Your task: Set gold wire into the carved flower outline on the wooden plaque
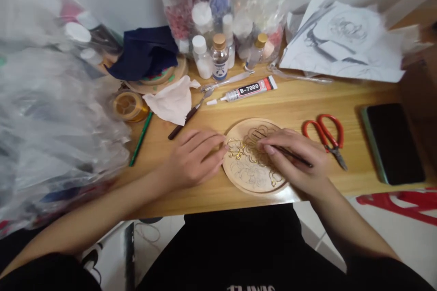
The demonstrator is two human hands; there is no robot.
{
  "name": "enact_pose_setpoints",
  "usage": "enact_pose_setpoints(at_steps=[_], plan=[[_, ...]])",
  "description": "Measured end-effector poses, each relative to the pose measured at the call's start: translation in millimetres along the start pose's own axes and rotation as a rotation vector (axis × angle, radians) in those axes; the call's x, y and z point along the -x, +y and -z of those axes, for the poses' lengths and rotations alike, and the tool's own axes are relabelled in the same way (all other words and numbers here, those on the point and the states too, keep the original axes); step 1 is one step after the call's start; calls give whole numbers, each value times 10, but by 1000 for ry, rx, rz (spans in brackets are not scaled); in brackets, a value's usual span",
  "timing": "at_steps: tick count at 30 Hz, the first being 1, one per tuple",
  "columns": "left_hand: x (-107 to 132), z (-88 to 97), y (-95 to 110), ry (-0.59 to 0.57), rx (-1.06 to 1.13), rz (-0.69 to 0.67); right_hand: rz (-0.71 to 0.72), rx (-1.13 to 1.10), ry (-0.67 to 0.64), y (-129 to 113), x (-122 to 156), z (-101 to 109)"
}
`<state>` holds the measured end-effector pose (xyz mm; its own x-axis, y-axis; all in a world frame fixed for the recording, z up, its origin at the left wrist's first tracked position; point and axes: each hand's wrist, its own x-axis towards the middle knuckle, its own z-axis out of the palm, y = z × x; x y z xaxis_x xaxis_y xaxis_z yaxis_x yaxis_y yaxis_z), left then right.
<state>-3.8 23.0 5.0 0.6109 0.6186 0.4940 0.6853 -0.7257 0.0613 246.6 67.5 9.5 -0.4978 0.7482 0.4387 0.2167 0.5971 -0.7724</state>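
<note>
A round wooden plate lies near the table's front edge, with a pencilled flower drawing on its face. Gold wire outlines shaped like petals cover part of that drawing. My right hand grips dark slim tweezers, their tips over the upper wire petals. At the plate's left rim my left hand has thumb and fingertips pinched together, right beside a bright gold wire piece. Whatever sits between those fingertips is too small to make out.
Red-handled pliers and a phone lie to the right. Behind the plate are a B-7000 glue tube, a palette knife and small bottles. A green pencil and plastic bags are left.
</note>
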Motion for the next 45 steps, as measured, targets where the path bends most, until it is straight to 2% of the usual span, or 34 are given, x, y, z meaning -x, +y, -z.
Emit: enact_pose_setpoints(at_steps=[2, 7, 12, 17, 26, 45], plan=[[9, -47, -39, 23, 26, -6, -40, 15, 2, 10, 7, -3], [67, -87, -68, -8, 81, 28, -164, 44, -21, 0, -6, 0], [103, -121, -73, 31, 105, 37, -18, 120, -162, -120, -119, 5], [73, -121, -66, 55, 83, 48, -11, 222, -228, -206, -221, -74], [9, -87, -76, 87, 53, 31, 18, 156, -225, -67, -196, -181], [17, -91, -78, 68, 80, 33, 11, 190, -208, -85, -175, -223]])
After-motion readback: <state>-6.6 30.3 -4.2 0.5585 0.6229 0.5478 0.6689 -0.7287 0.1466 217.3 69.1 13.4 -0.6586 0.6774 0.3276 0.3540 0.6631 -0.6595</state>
